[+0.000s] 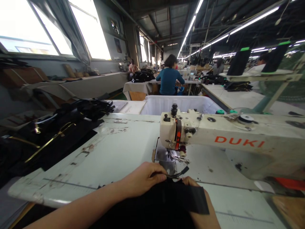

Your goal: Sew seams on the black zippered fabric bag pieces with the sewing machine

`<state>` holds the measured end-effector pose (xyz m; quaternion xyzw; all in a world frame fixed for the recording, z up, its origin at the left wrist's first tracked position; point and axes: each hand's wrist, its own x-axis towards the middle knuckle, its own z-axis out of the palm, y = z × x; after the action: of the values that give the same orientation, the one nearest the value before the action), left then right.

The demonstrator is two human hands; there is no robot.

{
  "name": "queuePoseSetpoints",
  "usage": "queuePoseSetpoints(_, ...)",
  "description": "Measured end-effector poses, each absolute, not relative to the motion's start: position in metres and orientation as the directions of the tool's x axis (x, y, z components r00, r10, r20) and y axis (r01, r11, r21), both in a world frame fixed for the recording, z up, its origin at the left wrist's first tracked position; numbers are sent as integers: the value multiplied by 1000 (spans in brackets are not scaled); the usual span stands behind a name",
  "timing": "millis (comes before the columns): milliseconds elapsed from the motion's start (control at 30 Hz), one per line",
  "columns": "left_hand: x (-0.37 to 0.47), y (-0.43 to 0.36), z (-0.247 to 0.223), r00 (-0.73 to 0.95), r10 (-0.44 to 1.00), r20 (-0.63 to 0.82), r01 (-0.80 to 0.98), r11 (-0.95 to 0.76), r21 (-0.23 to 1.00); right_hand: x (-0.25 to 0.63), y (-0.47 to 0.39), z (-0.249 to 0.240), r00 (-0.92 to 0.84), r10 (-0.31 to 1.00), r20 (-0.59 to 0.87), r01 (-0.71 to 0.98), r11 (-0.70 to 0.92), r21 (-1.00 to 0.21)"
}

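Note:
My left hand (145, 178) is closed, thumb and finger pinching the upper edge of a black fabric piece (152, 206) just in front of the sewing machine (205, 136). A narrow dark strip (179, 174) sticks out from that pinch to the right, its end curving upward. My right hand (190, 182) is partly hidden behind the fabric, its bent fingers at the top edge and a flat black flap (196, 198) lying over the wrist. The needle and presser foot (169, 154) stand a little beyond both hands, apart from the fabric.
A heap of black pieces with gold zippers (47, 146) lies on the left of the pale sewing table (119, 143). Behind the machine stands a white plastic bin (181, 103). Black thread cones (238, 62) rise at right. A person in a blue top (169, 79) sits farther back.

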<state>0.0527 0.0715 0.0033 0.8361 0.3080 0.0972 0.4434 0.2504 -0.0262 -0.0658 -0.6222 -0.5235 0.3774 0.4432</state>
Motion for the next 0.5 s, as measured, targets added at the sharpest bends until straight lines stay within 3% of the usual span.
queuePoseSetpoints(267, 51, 52, 8, 657, 753, -38, 438, -340, 832, 253, -32, -55, 221, 975, -26, 215, -74, -974)
queuePoseSetpoints(500, 48, 39, 12, 641, 766, 39, 389, -369, 844, 243, -43, -41, 206, 979, 2, 193, -39, -980)
